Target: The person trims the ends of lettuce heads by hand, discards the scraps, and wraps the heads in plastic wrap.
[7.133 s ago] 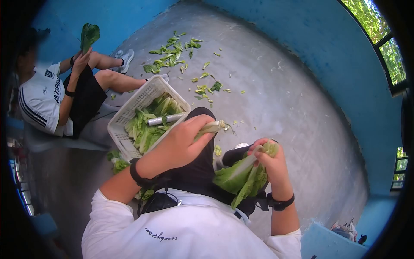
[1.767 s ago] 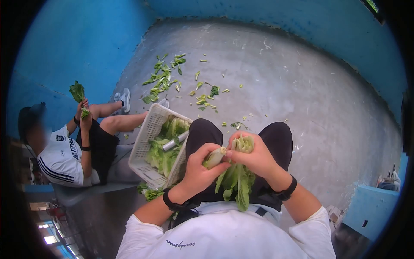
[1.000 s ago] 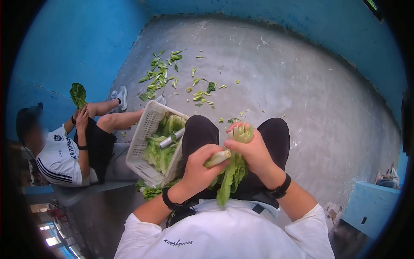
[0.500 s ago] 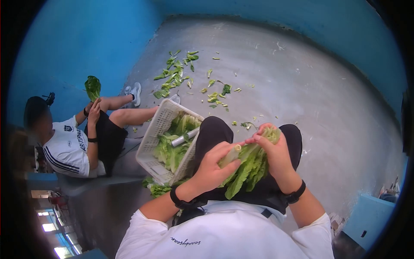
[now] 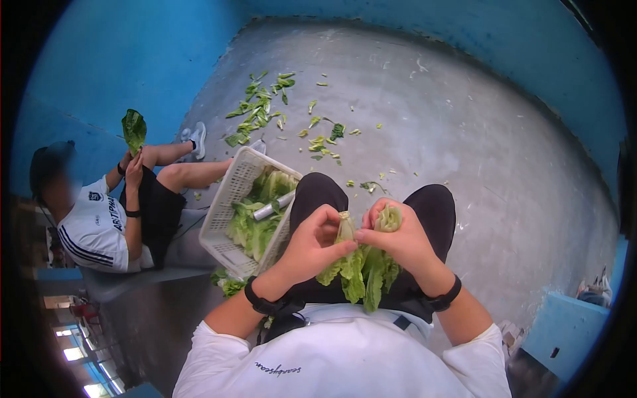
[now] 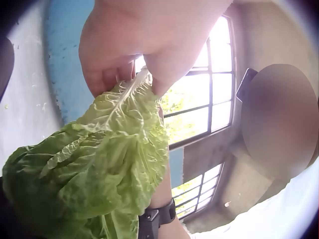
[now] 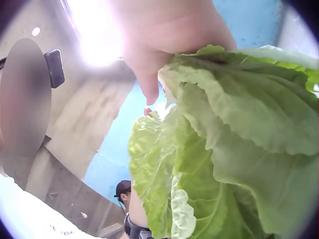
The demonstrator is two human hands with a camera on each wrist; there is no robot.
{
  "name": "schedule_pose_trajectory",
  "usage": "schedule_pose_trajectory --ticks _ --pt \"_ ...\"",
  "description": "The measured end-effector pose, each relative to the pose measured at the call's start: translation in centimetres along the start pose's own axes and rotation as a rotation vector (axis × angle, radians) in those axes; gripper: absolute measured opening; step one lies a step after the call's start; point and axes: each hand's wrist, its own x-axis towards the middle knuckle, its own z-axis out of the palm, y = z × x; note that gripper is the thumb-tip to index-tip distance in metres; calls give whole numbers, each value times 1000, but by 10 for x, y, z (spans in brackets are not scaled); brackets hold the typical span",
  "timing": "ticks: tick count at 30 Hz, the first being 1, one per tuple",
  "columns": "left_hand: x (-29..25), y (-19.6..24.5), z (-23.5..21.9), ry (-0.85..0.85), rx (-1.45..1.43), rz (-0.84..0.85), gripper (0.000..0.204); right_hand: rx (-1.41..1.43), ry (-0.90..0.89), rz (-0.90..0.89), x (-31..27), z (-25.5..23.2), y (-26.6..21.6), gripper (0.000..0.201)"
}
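Observation:
In the head view, my left hand [image 5: 306, 247] pinches a lettuce heart [image 5: 346, 229] near its pale cut stem end, which points up while its leaves hang below. My right hand [image 5: 413, 247] grips a bunch of lettuce leaves [image 5: 375, 275] by their stacked whitish bases. The right thumb reaches across to the lettuce heart, and both hands are close together over the lap. The left wrist view shows crinkled leaves [image 6: 107, 164] hanging beneath the left fingers. Broad leaves [image 7: 249, 114] fill much of the right wrist view and hide most of the right fingers.
A white plastic basket [image 5: 213, 229] stands by my left knee, with lettuce and a silvery tube [image 5: 273, 205] inside. Leaf scraps [image 5: 255, 109] lie on the concrete floor [image 5: 464, 132] ahead. A seated person [image 5: 99, 222] at left holds a green leaf [image 5: 134, 129].
Seven seconds ago my hands were farther apart, and the right held fewer leaves. Since half a second ago, the lettuce heart has turned more upright and the right thumb has come against it.

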Motion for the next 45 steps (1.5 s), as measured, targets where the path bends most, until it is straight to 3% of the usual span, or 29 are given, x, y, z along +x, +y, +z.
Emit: schedule_pose_trajectory --ticks 7,13,19,22,31,34,35,37,39,41,45 --pt "-2 8 10 125 123 29 32 -293 94 -90 -5 4 -2 28" --pt "-5 25 7 81 652 106 33 -297 66 -92 -7 2 -3 28" --pt "-2 35 4 52 951 458 28 -366 42 -149 -11 8 -16 23" --pt "-2 37 -1 80 1083 524 26 -457 3 -100 -13 6 -17 22" --pt "0 31 8 89 1166 544 25 -522 -30 -109 -13 -1 -16 22" --pt "2 32 -12 366 1181 582 26 -508 -1 -77 -15 -8 -12 19" --pt "1 37 -20 438 1138 555 22 -452 2 -57 -13 -11 -12 18" --pt "0 44 -20 451 792 380 17 -339 8 -13 -11 -17 -12 16" --pt "-2 33 -16 284 384 182 18 -249 -14 -25 -9 -18 -11 13" --pt "-3 25 -13 77 511 170 30 -160 -22 -28 -7 -19 -11 14" --pt "0 22 18 21 517 101 28 -10 -5 -52 -5 -17 -12 13"
